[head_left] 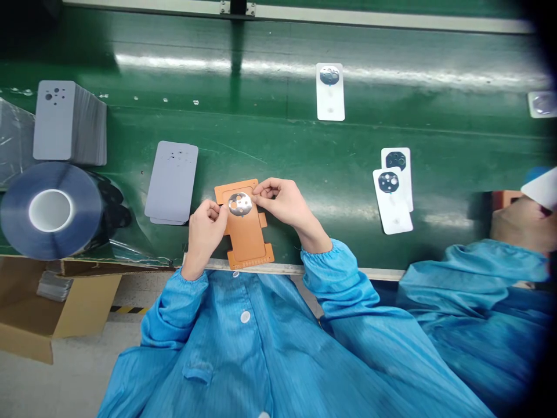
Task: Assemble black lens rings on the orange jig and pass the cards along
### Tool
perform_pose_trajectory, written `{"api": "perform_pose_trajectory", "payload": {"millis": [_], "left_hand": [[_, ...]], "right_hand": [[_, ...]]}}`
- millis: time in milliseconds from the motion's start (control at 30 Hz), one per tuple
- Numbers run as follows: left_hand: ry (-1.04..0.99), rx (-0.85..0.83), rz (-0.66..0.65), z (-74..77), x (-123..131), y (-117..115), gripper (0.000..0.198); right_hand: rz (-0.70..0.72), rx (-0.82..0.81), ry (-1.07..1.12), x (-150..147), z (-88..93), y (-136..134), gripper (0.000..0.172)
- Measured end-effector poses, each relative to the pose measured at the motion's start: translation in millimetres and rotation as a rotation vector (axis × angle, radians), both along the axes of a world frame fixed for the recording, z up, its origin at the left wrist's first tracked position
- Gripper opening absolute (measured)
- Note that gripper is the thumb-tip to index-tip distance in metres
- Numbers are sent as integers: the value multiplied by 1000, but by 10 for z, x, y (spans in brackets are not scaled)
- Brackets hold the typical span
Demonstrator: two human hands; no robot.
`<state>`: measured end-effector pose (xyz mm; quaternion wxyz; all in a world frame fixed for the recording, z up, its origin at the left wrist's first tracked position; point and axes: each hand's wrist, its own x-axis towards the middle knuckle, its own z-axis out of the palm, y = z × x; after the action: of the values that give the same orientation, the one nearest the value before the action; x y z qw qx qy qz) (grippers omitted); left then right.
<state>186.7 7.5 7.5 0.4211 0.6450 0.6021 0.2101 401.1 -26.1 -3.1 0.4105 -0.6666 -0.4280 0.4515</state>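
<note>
An orange jig plate (248, 238) lies on the green bench close to its front edge. Over its upper part is a round, shiny film piece (241, 204) with several holes. My left hand (208, 229) pinches at the film's left edge, fingers closed. At the upper right edge of the same film, my right hand (281, 200) has thumb and forefinger pressed together. Whether the film touches the jig or hovers just above it, I cannot tell. Left of my hands lie a few grey phone-shaped panels (172, 183), overlapping.
A tall stack of grey panels (54, 122) and a large roll of film (87, 215) stand at the left. White panels with dark camera patches (331, 104) lie to the right. A co-worker's hand (522, 223) is at far right. An open cardboard box (82, 307) sits below the bench.
</note>
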Motion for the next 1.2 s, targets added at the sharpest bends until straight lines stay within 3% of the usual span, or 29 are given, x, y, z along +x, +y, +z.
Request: {"api": "perform_pose_trajectory", "payload": {"millis": [167,333,467,667,867,1200], "left_hand": [[-26,22,-5,-27,-29,-3,19],[-83,27,-9,-24,-57,-59,18],[-88,33,-32,11,-143,-187,18],[-160,-14,14,37,-444,-441,20],[-173,-42,66,17,-665,-550,27],[-183,-8,68,103,-629,-547,25]], "right_hand": [[26,46,-46,4,4,-1,17],[81,178,-221,43,166,151,15],[322,272,-372,74,334,444,11],[627,181,-453,72,419,745,11],[609,118,-348,60,395,773,3],[592,89,-288,60,352,758,8]]}}
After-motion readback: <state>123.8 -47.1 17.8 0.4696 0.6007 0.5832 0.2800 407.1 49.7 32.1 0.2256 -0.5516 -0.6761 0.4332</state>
